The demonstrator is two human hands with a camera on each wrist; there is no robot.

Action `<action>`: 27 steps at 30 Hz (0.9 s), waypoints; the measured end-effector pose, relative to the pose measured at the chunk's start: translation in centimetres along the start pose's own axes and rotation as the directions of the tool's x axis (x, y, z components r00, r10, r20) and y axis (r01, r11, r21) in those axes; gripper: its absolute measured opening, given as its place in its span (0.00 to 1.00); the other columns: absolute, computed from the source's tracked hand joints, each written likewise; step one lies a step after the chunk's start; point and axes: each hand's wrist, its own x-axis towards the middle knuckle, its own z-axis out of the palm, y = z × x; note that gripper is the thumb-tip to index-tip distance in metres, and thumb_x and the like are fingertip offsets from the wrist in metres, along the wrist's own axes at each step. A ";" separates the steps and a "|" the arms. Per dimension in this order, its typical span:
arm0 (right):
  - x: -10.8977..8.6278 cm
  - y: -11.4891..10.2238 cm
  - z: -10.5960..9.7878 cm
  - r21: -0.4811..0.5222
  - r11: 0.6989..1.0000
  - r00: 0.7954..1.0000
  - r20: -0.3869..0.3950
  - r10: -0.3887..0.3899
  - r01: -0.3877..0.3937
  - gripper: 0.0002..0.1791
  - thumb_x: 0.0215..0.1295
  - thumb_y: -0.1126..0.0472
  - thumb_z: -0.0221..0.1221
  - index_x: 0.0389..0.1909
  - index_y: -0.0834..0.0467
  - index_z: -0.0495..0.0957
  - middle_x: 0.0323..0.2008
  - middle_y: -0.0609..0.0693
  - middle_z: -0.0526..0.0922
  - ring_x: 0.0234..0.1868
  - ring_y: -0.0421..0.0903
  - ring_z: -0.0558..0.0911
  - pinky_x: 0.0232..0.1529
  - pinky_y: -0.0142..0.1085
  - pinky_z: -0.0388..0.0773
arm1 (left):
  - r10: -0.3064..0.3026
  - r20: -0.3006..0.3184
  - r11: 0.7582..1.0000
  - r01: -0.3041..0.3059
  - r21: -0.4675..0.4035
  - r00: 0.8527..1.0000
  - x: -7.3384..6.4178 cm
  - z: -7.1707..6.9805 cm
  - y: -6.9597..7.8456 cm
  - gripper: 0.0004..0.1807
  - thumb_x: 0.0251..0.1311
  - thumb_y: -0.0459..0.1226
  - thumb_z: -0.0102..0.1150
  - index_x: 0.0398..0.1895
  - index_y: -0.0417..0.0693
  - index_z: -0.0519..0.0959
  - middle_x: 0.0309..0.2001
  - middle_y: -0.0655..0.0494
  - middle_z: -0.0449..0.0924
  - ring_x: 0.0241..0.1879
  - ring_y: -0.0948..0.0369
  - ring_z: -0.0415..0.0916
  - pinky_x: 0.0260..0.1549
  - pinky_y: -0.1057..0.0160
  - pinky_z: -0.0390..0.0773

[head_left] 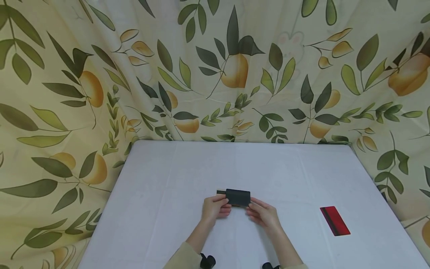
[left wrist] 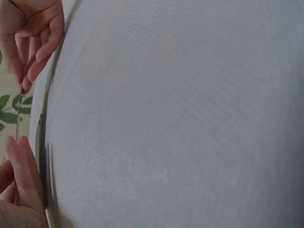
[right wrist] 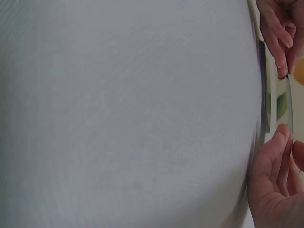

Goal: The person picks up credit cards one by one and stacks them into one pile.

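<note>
Between both hands a thin dark card (head_left: 238, 197) is held above the table near its middle. My left hand (head_left: 216, 207) pinches its left end with thumb and fingers, and my right hand (head_left: 263, 213) pinches the right end. In the left wrist view the card (left wrist: 19, 118) shows edge-on as a thin line, and likewise the card (right wrist: 289, 104) in the right wrist view. Behind it a second flat dark thing (head_left: 221, 192) peeks out at the left, mostly hidden. That flat thing (left wrist: 42, 156) lies on the tabletop in the left wrist view.
A red card with a black stripe (head_left: 339, 220) lies on the white-covered table (head_left: 168, 175), to the right of my hands. A curtain (head_left: 215, 108) printed with leaves and fruit hangs behind the table and along its sides.
</note>
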 end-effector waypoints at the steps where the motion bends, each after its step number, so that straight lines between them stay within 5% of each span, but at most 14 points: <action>1: 0.0 0.1 0.2 -0.001 1.000 1.000 -0.001 0.003 -0.003 0.26 0.57 0.67 0.59 0.57 0.68 0.69 0.26 0.51 0.85 0.25 0.41 0.83 0.27 0.30 0.80 | 0.000 -0.005 1.000 0.000 0.001 1.000 0.0 -0.1 -0.1 0.18 0.55 0.32 0.59 0.49 0.32 0.75 0.27 0.42 0.83 0.23 0.57 0.82 0.23 0.61 0.82; 27: 0.3 0.8 2.7 -0.078 0.996 0.999 0.019 -0.030 0.032 0.20 0.59 0.69 0.56 0.54 0.68 0.72 0.27 0.55 0.84 0.22 0.42 0.83 0.23 0.30 0.80 | 0.000 -0.117 0.996 0.010 0.085 0.993 -0.2 -1.6 0.3 0.17 0.58 0.30 0.55 0.50 0.33 0.76 0.23 0.45 0.82 0.19 0.60 0.80 0.19 0.64 0.81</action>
